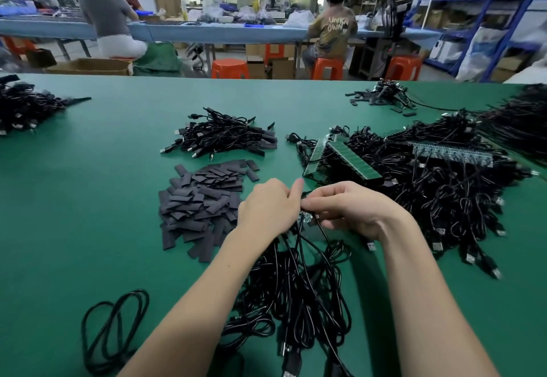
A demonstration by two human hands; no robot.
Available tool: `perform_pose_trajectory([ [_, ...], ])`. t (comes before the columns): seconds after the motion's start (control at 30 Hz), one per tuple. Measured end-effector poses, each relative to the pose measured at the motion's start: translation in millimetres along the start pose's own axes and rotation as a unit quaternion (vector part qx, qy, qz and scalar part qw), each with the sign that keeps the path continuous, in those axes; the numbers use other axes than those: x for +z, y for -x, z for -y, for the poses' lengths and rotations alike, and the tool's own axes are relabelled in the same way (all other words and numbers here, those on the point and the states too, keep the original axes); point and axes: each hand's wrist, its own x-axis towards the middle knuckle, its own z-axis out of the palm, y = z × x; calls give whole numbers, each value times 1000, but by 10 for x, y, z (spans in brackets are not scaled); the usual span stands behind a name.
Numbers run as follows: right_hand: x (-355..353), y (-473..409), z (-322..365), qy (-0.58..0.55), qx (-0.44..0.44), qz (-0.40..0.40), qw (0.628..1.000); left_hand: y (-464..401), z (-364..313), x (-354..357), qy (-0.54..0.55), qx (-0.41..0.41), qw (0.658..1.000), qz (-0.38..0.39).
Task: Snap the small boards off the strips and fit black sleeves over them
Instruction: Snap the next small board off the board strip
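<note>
Your left hand (268, 209) and right hand (346, 209) are meeting just right of the pile of black sleeves (201, 205), fingers curled and pinching a small board (306, 219) between them; the board is mostly hidden, so you cannot tell how it is being gripped. Black cables (296, 288) are trailing from it toward you, below and right of the pile. The board strips (343, 156) are lying up and right of the sleeves, resting on a cable heap (444, 187). Finished cables (225, 136) are sitting just beyond the pile on the green table (103, 187).
</note>
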Motion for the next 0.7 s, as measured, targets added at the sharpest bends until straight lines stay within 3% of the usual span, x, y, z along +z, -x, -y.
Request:
perform_pose_trajectory([
  [0.23,24,-14,13,-65,-21,7,998,20,-51,-2,66,30,993,-96],
  [0.5,94,4,-42,-149,-41,65,986,17,-27,-36,127,101,982,-93],
  [0.7,44,63,-24,-200,-44,70,976,18,-44,-80,195,108,972,-75],
])
